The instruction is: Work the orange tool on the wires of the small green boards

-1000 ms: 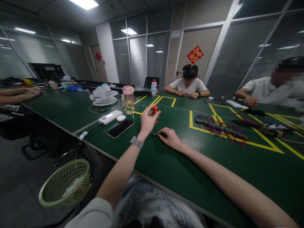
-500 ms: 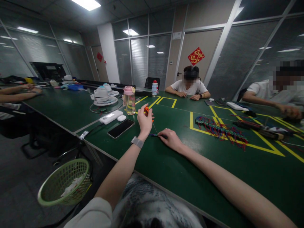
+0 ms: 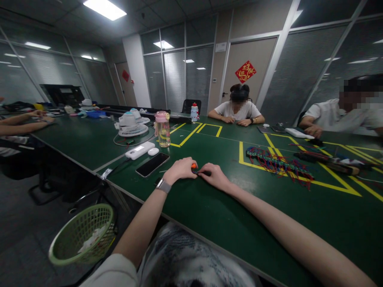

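My left hand [image 3: 180,169] is closed around an orange-handled screwdriver [image 3: 194,165], most of which its fingers hide. A thin pale shaft shows to the left of that hand, just above the table. My right hand [image 3: 214,175] rests on the green tabletop, its thumb and fingers pinched on a small wired part [image 3: 196,172]. The fingertips of both hands nearly meet at this part, and its details are too small to make out. Close by on the left lies a black phone [image 3: 153,164].
A white power bank [image 3: 139,150], a round-edged white case [image 3: 153,152], a pink-lidded bottle [image 3: 163,129] and white fans [image 3: 131,125] stand left. Wired green boards [image 3: 278,162] lie right, near yellow tape. A green basket [image 3: 56,255] is on the floor. Co-workers sit around the table.
My left hand has come down from above the wired part to the table beside my right hand, turning the screwdriver so its shaft points left. My right hand has stayed nearly still.
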A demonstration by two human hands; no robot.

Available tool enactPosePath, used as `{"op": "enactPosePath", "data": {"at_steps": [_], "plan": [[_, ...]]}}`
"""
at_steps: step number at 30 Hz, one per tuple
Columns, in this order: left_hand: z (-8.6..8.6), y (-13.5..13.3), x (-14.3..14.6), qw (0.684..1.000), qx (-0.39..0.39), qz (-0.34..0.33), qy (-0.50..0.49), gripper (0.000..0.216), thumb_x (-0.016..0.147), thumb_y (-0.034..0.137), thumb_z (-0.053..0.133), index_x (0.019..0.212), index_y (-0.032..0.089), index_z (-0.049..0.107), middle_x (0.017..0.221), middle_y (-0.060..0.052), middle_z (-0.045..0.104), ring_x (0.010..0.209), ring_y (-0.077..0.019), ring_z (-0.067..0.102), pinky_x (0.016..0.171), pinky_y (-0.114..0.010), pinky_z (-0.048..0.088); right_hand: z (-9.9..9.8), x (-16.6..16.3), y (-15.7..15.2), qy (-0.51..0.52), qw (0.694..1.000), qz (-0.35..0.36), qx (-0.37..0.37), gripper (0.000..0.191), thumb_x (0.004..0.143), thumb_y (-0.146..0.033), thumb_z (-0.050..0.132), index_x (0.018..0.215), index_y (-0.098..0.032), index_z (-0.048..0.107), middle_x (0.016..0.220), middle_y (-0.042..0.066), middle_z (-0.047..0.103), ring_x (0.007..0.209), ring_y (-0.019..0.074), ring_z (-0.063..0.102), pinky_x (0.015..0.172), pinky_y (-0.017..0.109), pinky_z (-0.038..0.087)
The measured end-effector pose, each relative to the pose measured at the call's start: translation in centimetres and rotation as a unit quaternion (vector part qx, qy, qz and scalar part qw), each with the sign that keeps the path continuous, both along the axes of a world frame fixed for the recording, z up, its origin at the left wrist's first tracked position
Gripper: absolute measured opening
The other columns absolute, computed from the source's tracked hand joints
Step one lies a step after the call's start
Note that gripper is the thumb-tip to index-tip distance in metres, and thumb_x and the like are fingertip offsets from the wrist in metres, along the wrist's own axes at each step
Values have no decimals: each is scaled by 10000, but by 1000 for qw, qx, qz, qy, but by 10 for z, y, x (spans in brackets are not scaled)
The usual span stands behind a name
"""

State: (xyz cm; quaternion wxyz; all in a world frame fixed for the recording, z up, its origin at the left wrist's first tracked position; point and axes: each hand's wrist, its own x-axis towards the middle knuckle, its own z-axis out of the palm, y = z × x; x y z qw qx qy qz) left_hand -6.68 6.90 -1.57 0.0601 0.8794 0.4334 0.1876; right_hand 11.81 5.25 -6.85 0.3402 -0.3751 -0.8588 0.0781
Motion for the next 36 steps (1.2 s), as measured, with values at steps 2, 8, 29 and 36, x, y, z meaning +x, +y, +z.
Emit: {"op": "enactPosePath", "data": {"at_steps": [2,8,29,36], "plan": [[-9,1,-5,998,-43,4,36,305,651,382,662,924,247,673,964,-30,634,849,-196,603,680,-245,437,-1,0,3,23,1000,-3,-10,102,797,-194,603,782,-184,703,805,46,687,781,168,606,745,296,465],[-13,1,-7,998,-54,-5,36,196,715,356,604,858,245,681,926,-10,643,835,-171,590,661,-228,410,15,-3,7,-21,997,-13,-70,103,755,-140,607,713,-156,699,744,34,692,677,141,619,672,249,463],[-4,-16,-6,984,161,32,-69,292,802,412,529,1008,244,650,1024,-27,582,790,-152,611,692,-265,459,29,2,0,124,983,-57,-126,119,717,-213,620,723,-143,715,724,54,712,676,162,635,664,270,473],[1,-17,-7,949,254,83,-167,251,870,349,457,909,198,653,891,-40,586,778,-140,595,686,-246,462,16,-7,0,203,941,-41,-267,224,694,-305,652,776,-110,726,696,71,712,620,149,632,561,229,475]]}}
